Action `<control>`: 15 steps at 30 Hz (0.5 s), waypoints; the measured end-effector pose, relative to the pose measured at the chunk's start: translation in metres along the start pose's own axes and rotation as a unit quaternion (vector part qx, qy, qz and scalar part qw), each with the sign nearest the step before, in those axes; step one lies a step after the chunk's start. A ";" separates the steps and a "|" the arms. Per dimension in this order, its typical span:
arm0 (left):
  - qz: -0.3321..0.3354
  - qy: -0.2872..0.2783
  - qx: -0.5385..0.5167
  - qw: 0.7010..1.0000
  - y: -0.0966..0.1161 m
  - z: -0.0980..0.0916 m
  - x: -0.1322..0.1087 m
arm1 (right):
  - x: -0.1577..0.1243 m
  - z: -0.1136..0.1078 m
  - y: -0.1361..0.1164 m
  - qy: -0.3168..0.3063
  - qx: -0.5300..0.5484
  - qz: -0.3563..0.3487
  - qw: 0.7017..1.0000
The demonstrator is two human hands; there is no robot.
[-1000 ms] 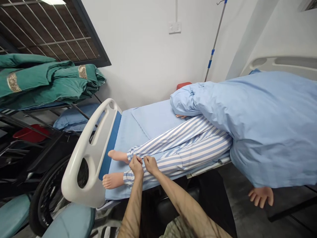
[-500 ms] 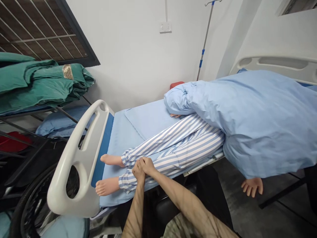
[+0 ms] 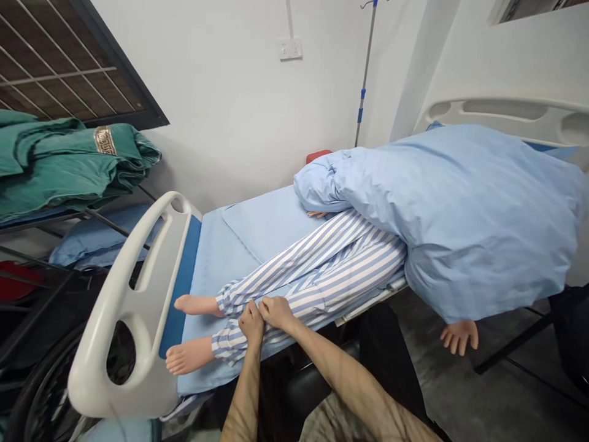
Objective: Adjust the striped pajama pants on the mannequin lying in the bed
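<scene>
Over on the left, green folded cloth with a patterned band sits heaped on a metal rack below the barred window, a light-blue bundle and something red beneath, a spoked wheel lower still. Up on the white wall there's a socket plate, and right of it rises a slim hooked pole with blue collars!

Compared with a second ago, the left hand is a bit farther up from the near bare foot, and the right hand is higher on the striped trousers too. Half a second back they're overlapping, now they're side by side. View's swung right as well: more headboard, less green bundle, which is cut off at left.
</scene>
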State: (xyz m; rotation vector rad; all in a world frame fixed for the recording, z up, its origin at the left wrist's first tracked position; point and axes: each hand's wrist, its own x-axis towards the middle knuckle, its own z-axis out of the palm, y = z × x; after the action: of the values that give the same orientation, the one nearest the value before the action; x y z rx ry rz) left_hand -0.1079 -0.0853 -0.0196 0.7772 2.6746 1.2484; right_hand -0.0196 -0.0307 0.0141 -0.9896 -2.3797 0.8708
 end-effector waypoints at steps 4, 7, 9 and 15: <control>0.025 -0.014 0.012 1.000 0.002 0.000 -0.002 | 0.000 0.007 0.010 0.022 0.022 0.023 0.999; 0.050 0.015 0.017 0.998 0.009 -0.001 -0.008 | 0.002 0.002 0.010 0.038 0.073 0.029 0.996; 0.064 0.039 0.007 0.997 0.020 -0.003 -0.011 | 0.004 -0.001 0.010 0.048 0.106 0.037 0.993; 0.030 0.066 -0.148 0.986 0.062 -0.003 -0.010 | 0.011 -0.001 0.016 0.050 0.186 0.065 0.979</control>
State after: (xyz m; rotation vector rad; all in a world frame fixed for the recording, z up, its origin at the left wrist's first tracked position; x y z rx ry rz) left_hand -0.0754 -0.0591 0.0270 0.7599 2.4901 1.7172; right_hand -0.0190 -0.0135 0.0055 -1.0130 -1.9863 1.2281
